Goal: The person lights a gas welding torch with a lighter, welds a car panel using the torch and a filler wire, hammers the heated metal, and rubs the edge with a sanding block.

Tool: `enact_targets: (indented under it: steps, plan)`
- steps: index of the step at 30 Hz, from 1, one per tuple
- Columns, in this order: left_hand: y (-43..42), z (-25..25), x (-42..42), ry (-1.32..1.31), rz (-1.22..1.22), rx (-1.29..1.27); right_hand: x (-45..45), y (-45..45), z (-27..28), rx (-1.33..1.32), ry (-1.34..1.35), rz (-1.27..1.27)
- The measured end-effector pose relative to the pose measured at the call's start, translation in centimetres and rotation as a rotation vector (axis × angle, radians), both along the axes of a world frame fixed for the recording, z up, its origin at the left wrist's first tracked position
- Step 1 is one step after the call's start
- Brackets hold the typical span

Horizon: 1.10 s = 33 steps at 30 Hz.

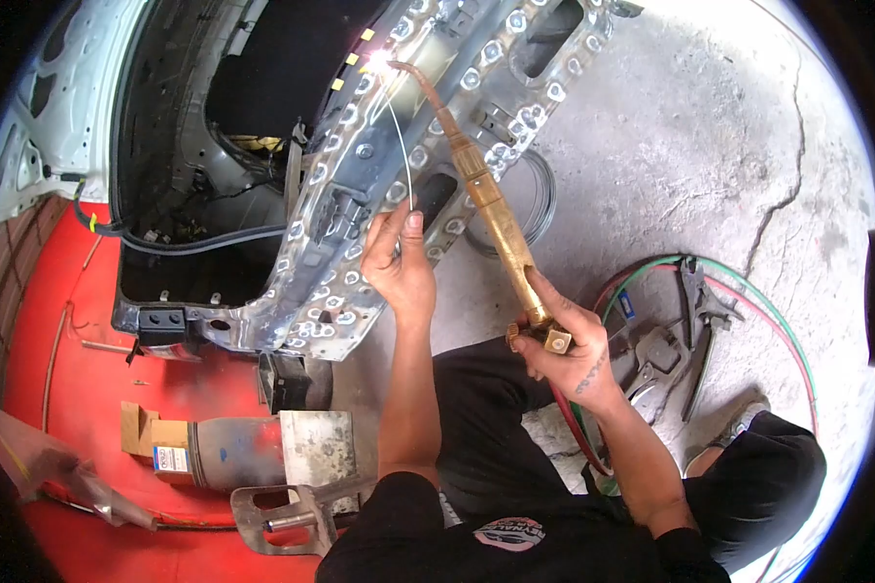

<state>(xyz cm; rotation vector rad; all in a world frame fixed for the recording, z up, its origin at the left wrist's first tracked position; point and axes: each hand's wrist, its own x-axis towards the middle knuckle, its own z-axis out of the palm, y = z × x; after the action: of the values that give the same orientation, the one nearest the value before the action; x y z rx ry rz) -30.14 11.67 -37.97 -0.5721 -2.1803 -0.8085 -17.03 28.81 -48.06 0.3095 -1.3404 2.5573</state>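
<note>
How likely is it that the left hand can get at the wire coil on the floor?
Probably not as things stand: the left hand pinches a thin rod, and the metal panel and the torch seem to lie between that hand and the wire coil.

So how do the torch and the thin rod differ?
The torch is thick, brass-coloured and bent near its tip; the rod is thin and pale. The right hand grips the torch, while the left hand pinches the rod. Both reach the bright glow.
</note>
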Motion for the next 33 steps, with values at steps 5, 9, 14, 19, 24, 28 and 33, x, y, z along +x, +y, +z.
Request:
enact_targets:
  steps: [5,9,14,19,24,28,33]
  plan:
    - [0.02,0.08,-0.04,-0.01,0.022,-0.01,0.07,0.11,0.17,0.006,-0.018,0.021]
    - [0.04,0.0,-0.12,-0.002,0.021,-0.015,0.09,0.19,0.23,0.016,-0.029,0.023]
    - [-0.05,-0.03,-0.35,0.003,0.02,-0.024,0.13,0.14,0.24,0.002,-0.025,0.032]
    - [0.09,0.01,-0.43,0.027,0.008,-0.031,0.17,0.23,0.28,0.003,-0.031,0.041]
    - [0.16,-0.08,-0.35,-0.022,0.026,0.041,0.2,0.35,0.31,0.001,-0.033,0.059]
    - [-0.21,-0.15,-0.58,0.013,0.016,-0.017,0.19,0.4,0.35,-0.009,-0.023,0.068]
    - [-0.11,-0.12,-0.57,0.048,0.001,-0.029,0.16,0.27,0.23,0.001,-0.031,0.061]
